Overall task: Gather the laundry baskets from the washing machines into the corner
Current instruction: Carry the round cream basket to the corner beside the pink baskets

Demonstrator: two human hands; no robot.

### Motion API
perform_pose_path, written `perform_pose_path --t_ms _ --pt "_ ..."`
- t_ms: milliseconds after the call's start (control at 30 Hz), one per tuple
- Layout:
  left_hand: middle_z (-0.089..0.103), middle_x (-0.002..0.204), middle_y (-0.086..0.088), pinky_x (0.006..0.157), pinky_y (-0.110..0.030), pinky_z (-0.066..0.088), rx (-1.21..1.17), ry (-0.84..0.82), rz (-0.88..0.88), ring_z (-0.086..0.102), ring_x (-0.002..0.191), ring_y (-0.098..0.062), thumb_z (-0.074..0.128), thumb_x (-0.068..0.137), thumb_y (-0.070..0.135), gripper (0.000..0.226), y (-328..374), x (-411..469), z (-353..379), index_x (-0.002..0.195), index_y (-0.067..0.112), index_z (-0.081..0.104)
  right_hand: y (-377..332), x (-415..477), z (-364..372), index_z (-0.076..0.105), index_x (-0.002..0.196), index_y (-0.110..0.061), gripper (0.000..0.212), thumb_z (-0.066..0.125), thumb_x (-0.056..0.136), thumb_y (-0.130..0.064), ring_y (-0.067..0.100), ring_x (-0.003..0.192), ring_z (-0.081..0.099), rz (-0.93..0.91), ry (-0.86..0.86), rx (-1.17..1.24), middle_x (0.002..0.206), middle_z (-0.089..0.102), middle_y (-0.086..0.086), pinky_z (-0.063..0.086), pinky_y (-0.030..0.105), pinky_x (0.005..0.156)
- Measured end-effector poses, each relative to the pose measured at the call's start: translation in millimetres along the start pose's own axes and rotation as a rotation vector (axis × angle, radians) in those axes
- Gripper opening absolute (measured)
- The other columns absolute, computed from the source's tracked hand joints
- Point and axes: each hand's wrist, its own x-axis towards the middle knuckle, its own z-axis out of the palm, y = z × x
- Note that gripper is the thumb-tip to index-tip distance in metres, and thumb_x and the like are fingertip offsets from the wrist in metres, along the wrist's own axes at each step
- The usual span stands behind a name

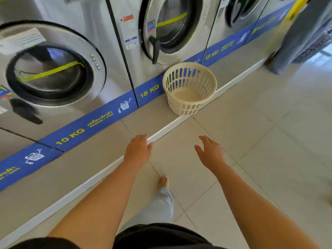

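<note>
Head camera, looking down and forward along a row of steel front-loading washing machines point(59, 72) that stand on a raised tan plinth with a blue capacity strip marked 10 KG and 15 KG.

A round cream plastic laundry basket point(189, 88) with slotted sides sits empty and upright on the plinth, right against the base of the second machine, whose round door point(167, 29) is shut above it. A white edge strip point(161, 132) marks the step down to the pale tiled floor point(251, 141).

Both bare arms reach forward from the bottom of the picture. The left hand point(137, 150) is spread flat with nothing in it, over the plinth edge. The right hand point(211, 152) is also spread and holds nothing, over the floor tiles. Both are well short of the basket. One bare foot point(162, 182) steps ahead between them.

At far right, part of another person in grey clothing point(298, 38) stands near the machines.

The step in hand looks like the approach to pick up this basket. To do it well, close in, take opposite sides of the rim with both hands, and lift straight up clear of the door handle point(155, 49) just above.
</note>
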Motion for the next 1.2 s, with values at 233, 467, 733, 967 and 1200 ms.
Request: perform_pose_path --t_ms 233,467,733,967,1200 --pt "0.042 0.144 -0.014 0.105 -0.04 0.034 -0.016 -0.066 0.025 0.038 0.131 -0.032 0.041 0.099 0.032 0.051 75.2 121.6 -16.4 0.145 0.011 0.034 20.7 101.5 -58.5 0.035 0.145 -0.017 0.05 0.042 0.099 -0.036 0.027 0.141 0.033 0.1 0.034 0.097 0.154 0.034 0.002 0.03 0.042 0.112" --pt "0.044 0.141 -0.017 0.105 -0.043 0.036 -0.033 -0.047 -0.024 0.04 0.129 -0.034 0.043 0.098 0.032 0.052 125.5 225.8 -13.0 0.144 0.009 0.034 53.8 213.6 -97.9 0.036 0.144 -0.016 0.05 0.044 0.098 -0.035 0.029 0.137 0.037 0.113 0.032 0.117 0.152 0.038 0.004 0.031 0.041 0.11" --pt "0.045 0.141 -0.017 0.103 -0.044 0.037 -0.114 0.045 -0.298 0.043 0.128 -0.034 0.045 0.098 0.032 0.052 185.1 336.1 25.3 0.144 0.009 0.036 107.1 383.3 -152.1 0.032 0.146 -0.015 0.055 0.046 0.097 -0.034 0.028 0.138 0.037 -0.007 -0.039 0.05 0.152 0.037 0.005 0.03 0.043 0.112" --pt "0.05 0.133 -0.021 0.1 -0.046 0.041 -0.268 0.107 -0.519 0.046 0.122 -0.038 0.051 0.094 0.028 0.049 227.2 419.2 56.2 0.138 0.007 0.042 128.7 505.7 -175.5 0.033 0.144 -0.013 0.053 0.047 0.096 -0.031 0.029 0.136 0.037 -0.088 -0.113 -0.032 0.15 0.039 0.007 0.032 0.042 0.11" --pt "0.045 0.135 -0.021 0.098 -0.048 0.041 -0.296 0.214 -0.669 0.044 0.123 -0.038 0.05 0.095 0.023 0.049 210.6 486.4 88.2 0.139 0.006 0.039 139.6 595.1 -135.8 0.028 0.147 -0.014 0.058 0.048 0.096 -0.032 0.031 0.139 0.033 -0.105 -0.132 -0.053 0.157 0.028 0.006 0.032 0.046 0.113"
